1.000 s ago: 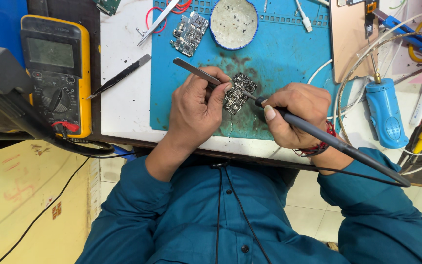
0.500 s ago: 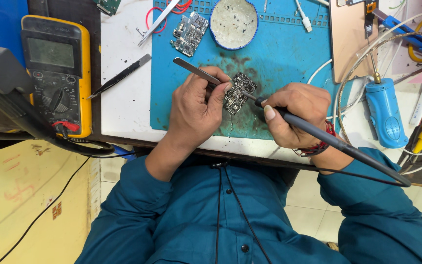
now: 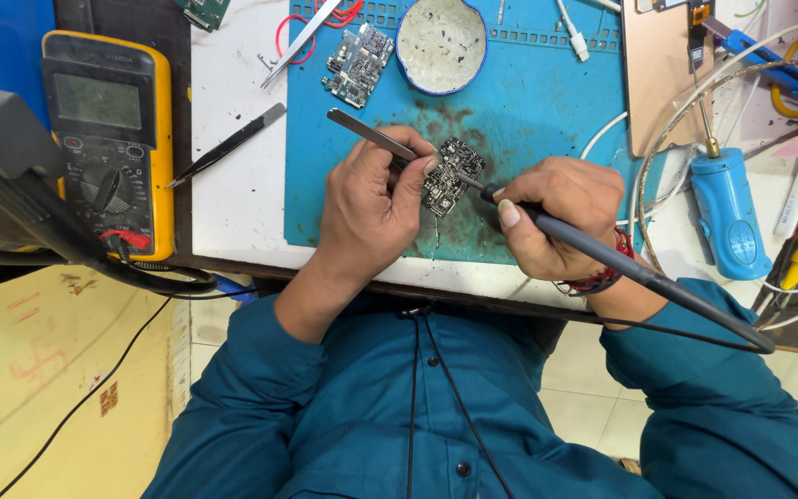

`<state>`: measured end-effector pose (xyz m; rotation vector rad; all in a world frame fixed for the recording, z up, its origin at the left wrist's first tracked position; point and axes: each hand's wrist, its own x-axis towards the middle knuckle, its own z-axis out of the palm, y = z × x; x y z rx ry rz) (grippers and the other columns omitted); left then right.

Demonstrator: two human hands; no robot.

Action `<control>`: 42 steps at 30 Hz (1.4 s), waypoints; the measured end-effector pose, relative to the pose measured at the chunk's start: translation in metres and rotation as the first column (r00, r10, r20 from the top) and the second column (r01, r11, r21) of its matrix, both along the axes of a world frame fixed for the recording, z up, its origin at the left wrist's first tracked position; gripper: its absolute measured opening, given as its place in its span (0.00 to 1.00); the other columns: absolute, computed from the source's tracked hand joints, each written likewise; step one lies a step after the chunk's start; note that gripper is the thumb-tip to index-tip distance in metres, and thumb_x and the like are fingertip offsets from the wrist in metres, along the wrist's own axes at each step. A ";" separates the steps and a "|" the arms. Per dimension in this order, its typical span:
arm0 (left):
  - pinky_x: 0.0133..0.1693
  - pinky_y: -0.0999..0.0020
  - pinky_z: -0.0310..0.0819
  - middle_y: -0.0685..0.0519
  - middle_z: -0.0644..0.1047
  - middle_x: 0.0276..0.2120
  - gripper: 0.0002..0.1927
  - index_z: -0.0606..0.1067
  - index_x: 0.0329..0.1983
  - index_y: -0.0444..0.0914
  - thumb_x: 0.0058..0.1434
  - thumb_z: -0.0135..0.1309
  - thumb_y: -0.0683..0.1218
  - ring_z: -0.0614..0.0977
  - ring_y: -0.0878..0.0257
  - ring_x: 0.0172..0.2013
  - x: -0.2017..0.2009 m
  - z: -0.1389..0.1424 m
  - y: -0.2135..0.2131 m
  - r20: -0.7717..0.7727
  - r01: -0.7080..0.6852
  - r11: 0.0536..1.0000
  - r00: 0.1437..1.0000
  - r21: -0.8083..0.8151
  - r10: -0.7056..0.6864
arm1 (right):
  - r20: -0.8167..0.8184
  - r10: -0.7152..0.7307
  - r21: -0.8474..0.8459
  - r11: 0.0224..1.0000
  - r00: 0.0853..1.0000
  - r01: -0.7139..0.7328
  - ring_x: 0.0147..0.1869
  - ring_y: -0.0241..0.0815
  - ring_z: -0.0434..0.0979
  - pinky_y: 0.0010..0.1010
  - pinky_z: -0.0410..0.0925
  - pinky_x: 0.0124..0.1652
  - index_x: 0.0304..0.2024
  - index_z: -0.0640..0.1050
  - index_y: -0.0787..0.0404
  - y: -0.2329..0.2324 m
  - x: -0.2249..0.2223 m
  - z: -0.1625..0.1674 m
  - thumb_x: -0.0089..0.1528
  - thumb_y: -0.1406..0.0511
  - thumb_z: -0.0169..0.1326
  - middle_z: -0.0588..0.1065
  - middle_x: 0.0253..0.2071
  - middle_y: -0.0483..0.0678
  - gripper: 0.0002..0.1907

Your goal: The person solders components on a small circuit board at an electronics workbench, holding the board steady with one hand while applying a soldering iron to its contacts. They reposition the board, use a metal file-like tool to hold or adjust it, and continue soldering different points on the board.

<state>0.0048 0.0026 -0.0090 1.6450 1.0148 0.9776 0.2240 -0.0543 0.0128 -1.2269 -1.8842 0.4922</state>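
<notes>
On the blue mat [image 3: 547, 102], nothing has shifted over the last second: left hand [image 3: 371, 199] still pinches tweezers [image 3: 371, 135] at the small circuit board [image 3: 450, 176]. Right hand [image 3: 561, 222] still grips the soldering iron [image 3: 621, 263], tip on the board's right edge, so the joint's still being worked.

- tweezers [image 3: 376, 139] tips hidden under left hand [image 3: 367, 208] fingers
- small circuit board [image 3: 450, 176] partly covered by both hands; parts on it too small to tell
- soldering iron [image 3: 621, 268] tip contact point too small to tell
- green board [image 3: 203, 11] cut off by top edge
- meter [image 3: 108, 139] screen blurred
</notes>
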 end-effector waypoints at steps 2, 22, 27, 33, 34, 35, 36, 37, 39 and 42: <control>0.32 0.73 0.76 0.51 0.79 0.37 0.05 0.74 0.47 0.34 0.71 0.57 0.39 0.82 0.68 0.29 0.000 0.000 0.000 -0.003 0.000 1.000 1.000 -0.001 0.000 | 0.004 -0.002 -0.004 1.000 1.000 0.002 0.28 0.47 0.75 0.32 0.66 0.29 0.36 0.75 0.63 -0.001 0.000 0.000 0.64 0.69 0.57 0.76 0.29 0.51 0.04; 0.31 0.72 0.75 0.50 0.78 0.36 0.05 0.74 0.46 0.33 0.71 0.57 0.39 0.81 0.67 0.28 0.000 0.000 0.000 -0.021 -0.011 1.000 1.000 0.000 0.011 | 0.001 0.004 0.003 1.000 1.000 -0.004 0.27 0.46 0.74 0.32 0.65 0.28 0.35 0.75 0.63 0.000 0.001 -0.002 0.63 0.70 0.57 0.76 0.29 0.51 0.04; 0.32 0.72 0.76 0.50 0.78 0.37 0.05 0.74 0.46 0.33 0.71 0.57 0.39 0.82 0.67 0.29 -0.001 0.000 0.000 -0.005 -0.003 1.000 1.000 0.007 0.003 | 0.003 0.001 0.010 1.000 1.000 -0.001 0.28 0.46 0.75 0.32 0.66 0.28 0.36 0.75 0.63 0.000 0.001 -0.002 0.63 0.70 0.57 0.76 0.29 0.51 0.03; 0.31 0.72 0.75 0.50 0.78 0.37 0.05 0.74 0.46 0.33 0.71 0.57 0.39 0.82 0.67 0.29 0.000 0.000 0.000 -0.010 -0.006 1.000 1.000 0.005 0.006 | 0.003 -0.004 0.012 1.000 1.000 0.004 0.28 0.46 0.75 0.32 0.65 0.28 0.36 0.75 0.63 -0.001 0.001 -0.002 0.64 0.70 0.57 0.76 0.29 0.51 0.03; 0.32 0.72 0.75 0.50 0.78 0.37 0.05 0.74 0.46 0.33 0.71 0.57 0.39 0.82 0.67 0.29 0.000 0.000 0.000 -0.011 -0.006 1.000 1.000 0.008 0.006 | 0.004 -0.004 0.015 1.000 1.000 0.004 0.28 0.46 0.75 0.32 0.66 0.28 0.36 0.75 0.63 -0.001 0.001 -0.002 0.64 0.70 0.57 0.76 0.29 0.51 0.03; 0.31 0.72 0.75 0.50 0.78 0.37 0.04 0.74 0.46 0.33 0.71 0.57 0.39 0.82 0.67 0.29 0.000 0.000 0.000 -0.011 -0.006 1.000 1.000 0.004 0.006 | 0.003 -0.002 0.011 1.000 1.000 0.002 0.28 0.46 0.75 0.32 0.65 0.28 0.36 0.75 0.63 -0.001 0.001 -0.002 0.64 0.70 0.57 0.76 0.29 0.51 0.03; 0.31 0.72 0.75 0.50 0.78 0.37 0.04 0.74 0.46 0.33 0.71 0.57 0.39 0.81 0.67 0.28 0.000 0.000 0.000 -0.011 -0.007 1.000 1.000 0.000 0.007 | 0.002 0.001 0.008 1.000 1.000 -0.001 0.28 0.47 0.74 0.32 0.65 0.28 0.36 0.75 0.63 -0.001 0.001 -0.002 0.64 0.70 0.57 0.76 0.29 0.51 0.03; 0.31 0.72 0.75 0.50 0.78 0.37 0.04 0.74 0.46 0.33 0.71 0.57 0.39 0.81 0.67 0.28 0.000 0.000 0.000 -0.012 -0.007 1.000 1.000 -0.003 0.007 | 0.001 0.003 0.005 1.000 1.000 -0.003 0.28 0.47 0.74 0.32 0.65 0.28 0.36 0.75 0.63 0.000 0.002 -0.002 0.64 0.70 0.57 0.75 0.28 0.51 0.03; 0.31 0.72 0.75 0.50 0.78 0.37 0.04 0.74 0.46 0.33 0.71 0.57 0.39 0.82 0.67 0.28 -0.001 0.000 0.000 -0.011 -0.005 1.000 1.000 0.005 0.005 | 0.000 0.004 0.016 1.000 1.000 -0.004 0.28 0.46 0.74 0.32 0.66 0.28 0.36 0.75 0.63 0.000 0.001 -0.002 0.64 0.70 0.57 0.76 0.29 0.51 0.03; 0.31 0.72 0.75 0.50 0.78 0.37 0.05 0.74 0.46 0.33 0.71 0.57 0.39 0.82 0.67 0.28 0.000 0.000 0.000 -0.015 -0.007 1.000 1.000 0.000 0.007 | 0.000 0.000 0.010 1.000 1.000 0.000 0.27 0.46 0.74 0.32 0.65 0.28 0.36 0.76 0.63 -0.001 0.002 -0.002 0.63 0.70 0.57 0.75 0.28 0.51 0.03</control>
